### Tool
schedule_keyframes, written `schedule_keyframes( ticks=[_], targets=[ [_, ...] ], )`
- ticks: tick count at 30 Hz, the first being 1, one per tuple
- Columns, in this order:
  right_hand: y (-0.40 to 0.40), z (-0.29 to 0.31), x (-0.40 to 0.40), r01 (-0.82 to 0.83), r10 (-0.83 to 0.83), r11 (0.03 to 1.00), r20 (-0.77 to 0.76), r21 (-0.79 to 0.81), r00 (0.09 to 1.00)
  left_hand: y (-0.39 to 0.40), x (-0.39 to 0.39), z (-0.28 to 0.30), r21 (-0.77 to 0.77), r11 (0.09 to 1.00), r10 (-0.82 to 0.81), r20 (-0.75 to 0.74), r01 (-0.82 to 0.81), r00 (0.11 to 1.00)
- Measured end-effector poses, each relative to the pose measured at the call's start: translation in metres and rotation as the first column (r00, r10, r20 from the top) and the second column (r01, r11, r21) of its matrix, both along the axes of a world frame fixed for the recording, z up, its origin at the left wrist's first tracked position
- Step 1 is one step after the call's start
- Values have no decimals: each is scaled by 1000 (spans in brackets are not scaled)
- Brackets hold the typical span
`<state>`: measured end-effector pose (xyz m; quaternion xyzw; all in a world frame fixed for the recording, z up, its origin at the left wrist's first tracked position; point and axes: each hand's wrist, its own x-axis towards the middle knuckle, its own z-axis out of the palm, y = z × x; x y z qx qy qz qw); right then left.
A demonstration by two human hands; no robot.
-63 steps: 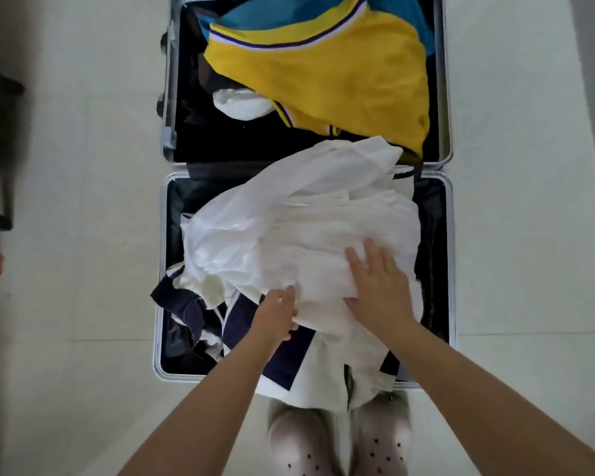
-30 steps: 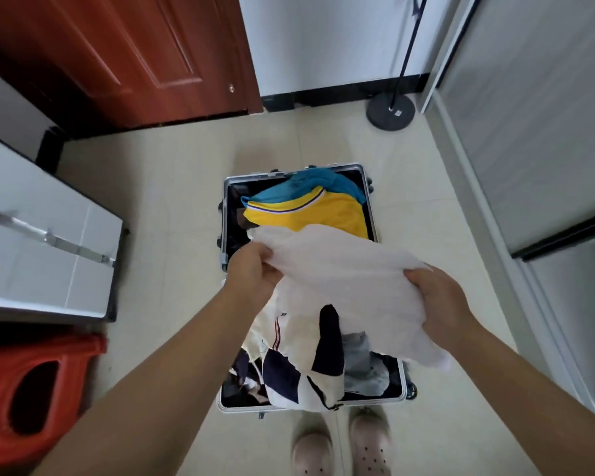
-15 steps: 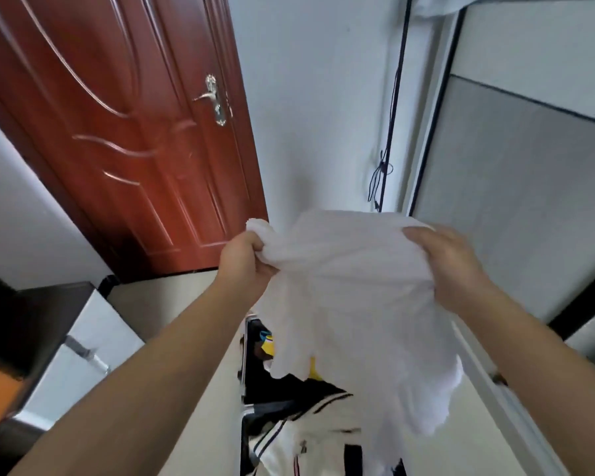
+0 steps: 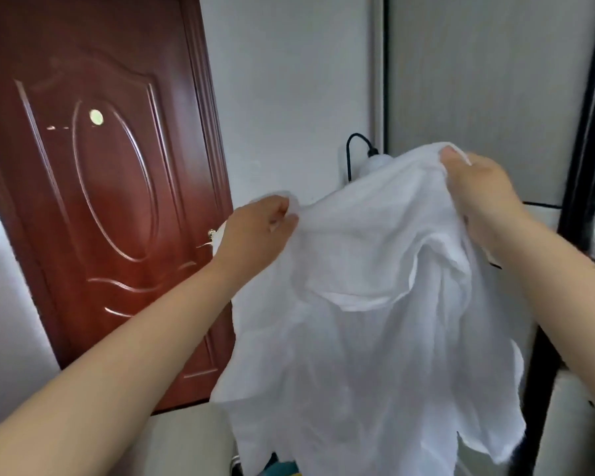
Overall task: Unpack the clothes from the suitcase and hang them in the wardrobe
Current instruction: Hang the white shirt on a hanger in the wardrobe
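I see left hand [image 4: 258, 231] and right hand [image 4: 478, 194] each clamped on white shirt [image 4: 375, 321], red door [image 4: 100, 187] far left

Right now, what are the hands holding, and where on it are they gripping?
Both hands hold one white garment up in the air. The left hand pinches its upper left edge, and the right hand grips its top right edge. The rest hangs loose.

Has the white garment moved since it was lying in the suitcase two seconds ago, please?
Yes. The white garment has gone up: both hands, left hand and right hand, hold it beside the red door.
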<state>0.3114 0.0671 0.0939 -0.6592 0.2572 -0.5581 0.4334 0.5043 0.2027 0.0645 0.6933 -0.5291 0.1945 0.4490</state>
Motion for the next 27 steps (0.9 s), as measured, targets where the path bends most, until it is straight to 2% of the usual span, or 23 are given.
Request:
schedule_keyframes(
  ticks=[2, 4, 7, 10, 12, 14, 15, 17, 19, 21, 23, 24, 25, 26, 27],
  targets=[
    [3, 12, -15, 43, -43, 998, 21, -37, 999, 6, -16, 7, -67, 997, -27, 138, 36, 990],
    [5, 17, -26, 45, -44, 999, 41, -22, 998, 6, -23, 16, -127, 990, -45, 141, 63, 989],
    [6, 15, -37, -41, 41, 999, 10, 23, 999, 0, -18, 30, -133, 989, -75, -51, 68, 996],
    [12, 3, -48, -62, 54, 997, -130, -56, 990, -4, -5, 35, -82, 984, -174, -331, 156, 927],
    [18, -2, -51, -65, 49, 992, -140, -106, 989, -5, 0, 29, -23, 986, -161, -369, 165, 915],
    [23, -3, -49, -84, 79, 993, -68, -80, 995, -5, -2, 19, -9, 985, -159, -409, 171, 898],
    [21, -4, -45, -63, 58, 994, -59, -92, 997, -5, -5, 14, 7, 982, -164, -464, 189, 871],
    [12, -7, -39, 82, -122, 973, -178, -217, 976, -5, -11, 6, 102, 961, -151, -580, 255, 801],
    [4, -17, -39, 170, -346, 877, -345, -449, 873, -3, -13, -1, 234, 918, -99, -647, 320, 756],
    [0, -33, -46, 4, -457, 726, -478, -688, 750, 5, -8, -5, 238, 893, -94, -731, 383, 676],
    [-5, -48, -53, -220, -521, 653, -640, -725, 564, 21, -1, -1, 106, 853, -203, -834, 512, 512],
    [-8, -54, -55, -294, -560, 657, -711, -694, 425, 30, 3, 3, 135, 809, -240, -813, 573, 530],
    [-10, -61, -55, -352, -602, 659, -747, -664, 282, 38, 7, 6, 301, 747, -235, -714, 593, 659],
    [-11, -68, -53, -391, -661, 632, -728, -669, 179, 41, 7, 6, 542, 663, -193, -543, 516, 817],
    [-13, -72, -49, -398, -714, 599, -689, -695, 128, 42, 4, 3, 759, 553, -143, -319, 343, 937]
  ],
)
